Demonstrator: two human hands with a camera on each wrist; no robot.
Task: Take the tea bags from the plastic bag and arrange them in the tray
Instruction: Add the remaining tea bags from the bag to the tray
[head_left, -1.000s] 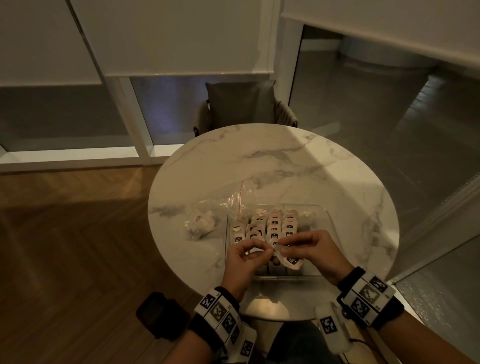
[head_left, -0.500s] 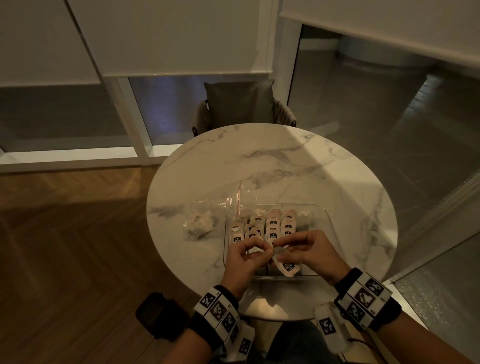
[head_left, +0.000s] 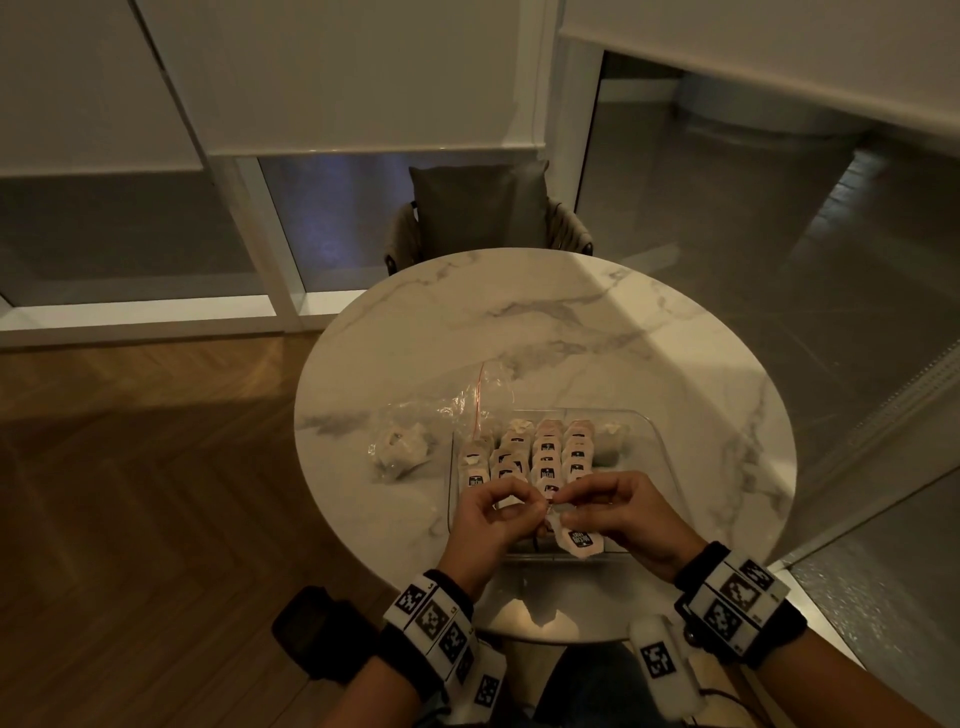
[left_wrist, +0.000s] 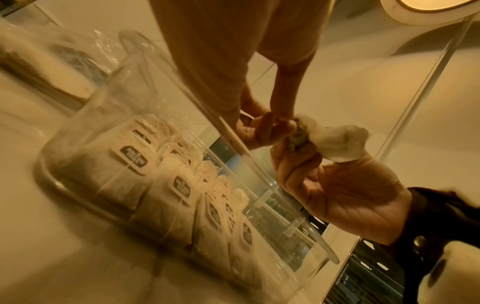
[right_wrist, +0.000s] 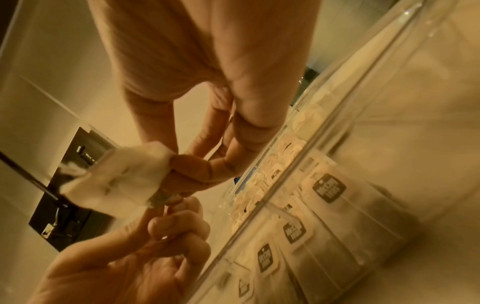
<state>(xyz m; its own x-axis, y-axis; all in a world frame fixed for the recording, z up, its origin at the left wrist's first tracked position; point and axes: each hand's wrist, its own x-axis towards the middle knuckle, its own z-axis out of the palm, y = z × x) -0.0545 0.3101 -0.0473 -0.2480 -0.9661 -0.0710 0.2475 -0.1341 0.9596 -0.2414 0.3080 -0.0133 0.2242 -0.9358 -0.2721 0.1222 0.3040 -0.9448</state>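
A tea bag (head_left: 575, 540) is pinched between both hands above the near edge of the clear tray (head_left: 652, 441), w/ its printed tag hanging down toward the near rim. The left hand (head_left: 491, 525) is curled, thumb & forefinger clamped on the bag's top edge; the right hand (head_left: 626, 514) is likewise curled, its fingertips pinched on the same bag from the right. In the left wrist view the bag (left_wrist: 335, 142) is seen bunched & white, gripped where the fingers (left_wrist: 283, 102) of both hands meet; in the right wrist view it (right_wrist: 116, 179) is shown the same way, just outside the tray wall (right_wrist: 291, 185). Rows of tea bags (head_left: 535, 454) are stood in the tray, approx. four columns, tags facing near. The plastic bag (head_left: 441, 415) is laid on the marble table (head_left: 519, 322) just left of the tray, w/ a few bags (head_left: 400, 449) bunched inside at its left end. A chair w/ a cushion (head_left: 478, 208) is set at the table's far side.
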